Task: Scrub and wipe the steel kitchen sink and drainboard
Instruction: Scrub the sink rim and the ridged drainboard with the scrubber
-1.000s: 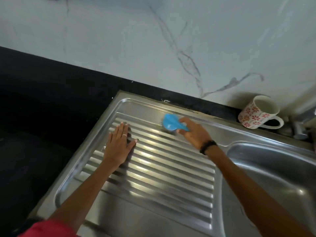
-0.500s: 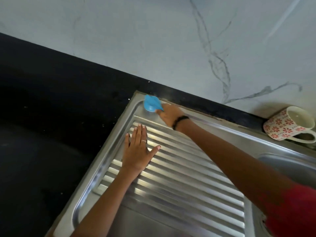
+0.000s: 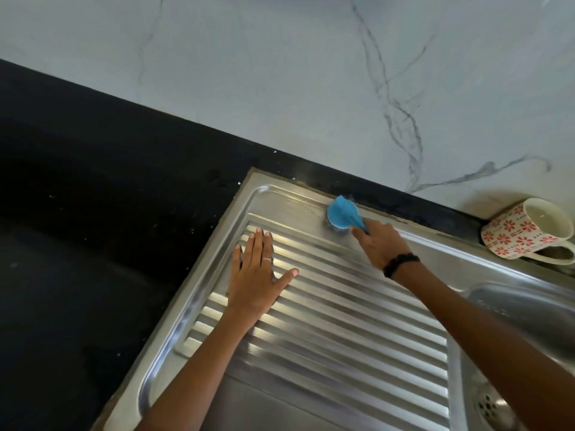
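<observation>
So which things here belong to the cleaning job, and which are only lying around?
Part of the job:
- drainboard, being scrubbed
- scrubber, blue, at the back edge of the drainboard
- right hand, grips the scrubber
- left hand, flat on the ridges
- sink

Just lying about:
- mug, floral, on the back ledge
- counter, black

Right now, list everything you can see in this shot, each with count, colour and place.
drainboard: one, steel, ribbed, centre.
sink basin: one, steel, right edge, drain at bottom right.
scrubber: one, blue, on the drainboard's far flat rim.
mug: one, white with red flowers, tipped on its side by the wall, far right.
countertop: one, black, left of the drainboard.
wall: one, white marble, veined, behind.
left hand: flat on the ribs, ring on one finger.
right hand: grips the scrubber's handle, dark wristband.
</observation>
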A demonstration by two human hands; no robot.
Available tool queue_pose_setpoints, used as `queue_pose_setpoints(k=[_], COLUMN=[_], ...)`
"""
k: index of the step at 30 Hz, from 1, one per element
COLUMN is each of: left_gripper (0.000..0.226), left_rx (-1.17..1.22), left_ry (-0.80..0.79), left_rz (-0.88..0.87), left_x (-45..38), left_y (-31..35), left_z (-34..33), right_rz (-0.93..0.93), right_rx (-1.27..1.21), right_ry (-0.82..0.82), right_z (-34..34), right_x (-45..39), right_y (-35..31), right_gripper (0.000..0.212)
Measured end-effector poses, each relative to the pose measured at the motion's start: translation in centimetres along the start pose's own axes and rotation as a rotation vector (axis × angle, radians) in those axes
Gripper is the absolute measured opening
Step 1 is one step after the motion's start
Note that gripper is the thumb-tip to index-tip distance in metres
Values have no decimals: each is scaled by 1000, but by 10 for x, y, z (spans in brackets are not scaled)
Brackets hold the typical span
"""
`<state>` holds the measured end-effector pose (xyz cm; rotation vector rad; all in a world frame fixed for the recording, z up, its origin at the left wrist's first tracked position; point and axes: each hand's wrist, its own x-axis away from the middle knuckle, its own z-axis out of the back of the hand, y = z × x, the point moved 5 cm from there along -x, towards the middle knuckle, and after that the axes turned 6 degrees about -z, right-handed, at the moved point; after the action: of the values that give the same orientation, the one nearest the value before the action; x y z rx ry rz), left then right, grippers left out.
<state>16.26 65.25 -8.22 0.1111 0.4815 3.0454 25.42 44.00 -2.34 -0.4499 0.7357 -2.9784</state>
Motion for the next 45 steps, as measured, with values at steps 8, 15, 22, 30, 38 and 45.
queue_pose_setpoints(k=[8, 15, 22, 30, 38, 45], left_gripper=[99, 89, 88, 100, 105, 83], left_rx=[-6, 70, 51, 3, -38, -34], left_ry=[-25, -68, -80, -104, -77, -4], left_rz=[21, 6, -5, 19, -3, -151], left_x=[-2, -1, -1, -2, 2, 12], left_y=[0, 2, 2, 1, 3, 61], left_z=[0, 6, 5, 2, 4, -1], right_rz=[133, 55, -84, 143, -42, -409], right_rx=[40, -42, 118, 183, 177, 171], right_ry=[-78, -117, -26, -44, 58, 212], right_z=[-52, -28, 9, -39, 5, 68], right_x=[-66, -16, -5, -44, 7, 86], right_y=[-133, -51, 1, -136, -10, 153], right_gripper=[38, 35, 38, 39, 33, 34])
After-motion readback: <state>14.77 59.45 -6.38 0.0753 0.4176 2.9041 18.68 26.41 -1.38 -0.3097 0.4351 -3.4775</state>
